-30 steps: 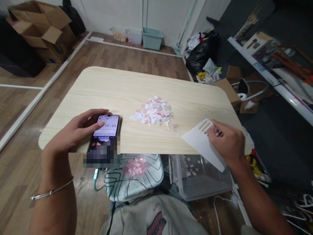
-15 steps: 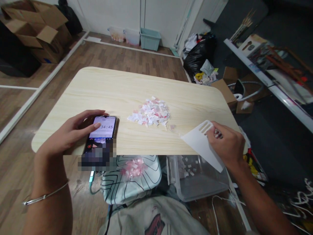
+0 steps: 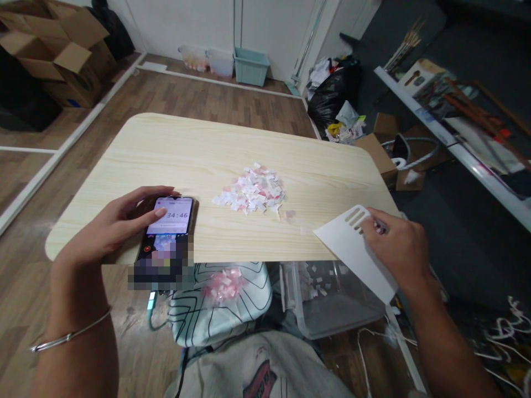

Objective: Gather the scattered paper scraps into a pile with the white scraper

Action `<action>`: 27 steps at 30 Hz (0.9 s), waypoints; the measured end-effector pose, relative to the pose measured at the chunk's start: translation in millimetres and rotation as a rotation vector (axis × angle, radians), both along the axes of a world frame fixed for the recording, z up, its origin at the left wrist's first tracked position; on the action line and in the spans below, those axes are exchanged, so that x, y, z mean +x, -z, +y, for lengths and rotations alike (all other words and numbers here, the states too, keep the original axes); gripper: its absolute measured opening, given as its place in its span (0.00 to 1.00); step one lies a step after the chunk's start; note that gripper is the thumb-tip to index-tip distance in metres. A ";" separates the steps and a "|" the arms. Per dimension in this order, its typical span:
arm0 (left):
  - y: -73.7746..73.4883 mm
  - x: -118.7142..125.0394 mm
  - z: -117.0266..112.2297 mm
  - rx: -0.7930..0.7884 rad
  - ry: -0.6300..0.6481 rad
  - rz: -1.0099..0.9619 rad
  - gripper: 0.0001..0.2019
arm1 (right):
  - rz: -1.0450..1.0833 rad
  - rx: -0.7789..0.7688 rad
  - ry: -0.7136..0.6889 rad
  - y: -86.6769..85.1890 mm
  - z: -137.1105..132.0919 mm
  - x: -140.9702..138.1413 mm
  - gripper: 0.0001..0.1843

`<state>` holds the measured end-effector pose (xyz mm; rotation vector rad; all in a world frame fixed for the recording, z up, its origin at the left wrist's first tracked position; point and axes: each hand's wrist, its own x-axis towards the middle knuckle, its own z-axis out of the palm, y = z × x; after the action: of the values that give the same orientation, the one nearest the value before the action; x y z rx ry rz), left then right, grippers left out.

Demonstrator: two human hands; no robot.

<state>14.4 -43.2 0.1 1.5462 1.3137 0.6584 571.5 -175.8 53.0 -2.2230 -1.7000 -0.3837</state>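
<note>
My left hand [image 3: 120, 218] grips a smartphone [image 3: 170, 218] at the near left of the table, thumb over its lit screen, which shows running digits. The phone's lower part is pixelated. In my right hand [image 3: 394, 246] is a white plastic scraper [image 3: 360, 251] with slots at its upper end, tilted over the table's near right edge. A heap of small white and pink paper scraps [image 3: 255, 188] lies mid-table, with a few stray bits on its near right side. Under the scraper, below the table edge, a clear plastic bin [image 3: 340, 309] holds scattered scraps.
The pale wooden table [image 3: 166, 143] has rounded far corners. Near my lap, a patterned cushion [image 3: 186, 318] carries pink scraps [image 3: 226, 284]. A teal cable [image 3: 151, 309] hangs below the phone. Beyond are cardboard boxes [image 3: 78, 61], a teal basket [image 3: 251, 69] and a cluttered shelf [image 3: 440, 127].
My right hand and the scraper have shifted slightly right and down. The phone's digits have advanced by one. My left hand keeps its hold, and the heap looks the same.
</note>
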 end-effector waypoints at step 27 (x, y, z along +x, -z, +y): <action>5.1 -0.8 0.8 0.022 0.014 0.028 0.39 | 0.191 0.026 0.147 11.2 -15.6 -14.1 0.35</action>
<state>13.6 -42.3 -5.0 1.5865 1.3193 0.6457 557.4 -191.4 41.9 -2.2921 -1.4327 -0.2171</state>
